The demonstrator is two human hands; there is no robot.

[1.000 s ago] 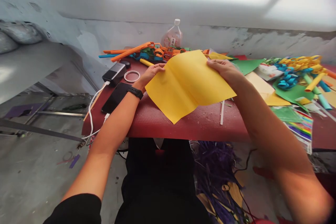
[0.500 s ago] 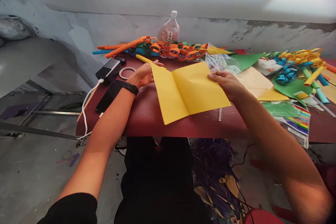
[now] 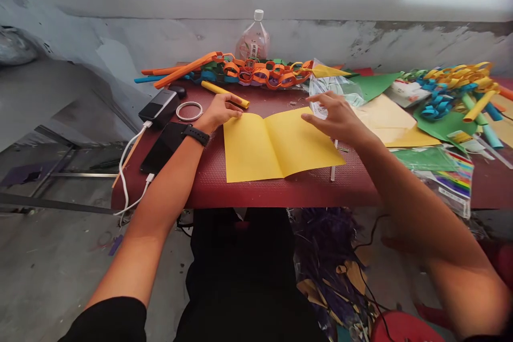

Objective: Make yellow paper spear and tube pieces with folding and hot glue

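A yellow paper sheet (image 3: pixel 276 147) with a centre crease lies flat on the dark red table (image 3: pixel 256 189) in front of me. My left hand (image 3: pixel 219 111), wearing a black wristband, rests at the sheet's top left corner with fingers curled loosely. My right hand (image 3: pixel 335 117) hovers over the sheet's top right corner, fingers spread and empty. A rolled yellow paper tube (image 3: pixel 224 94) lies just beyond my left hand.
A chain of orange and blue paper rings (image 3: pixel 256 72) and a plastic bottle (image 3: pixel 253 40) stand at the back. A power bank (image 3: pixel 158 107), a phone (image 3: pixel 162 141), a tape ring (image 3: pixel 189 111) and a white cable sit left. Coloured sheets and paper curls (image 3: pixel 452 91) fill the right.
The yellow sheet was held up in both hands; it has come down and now lies flat on the table. Both hands have let go of it.
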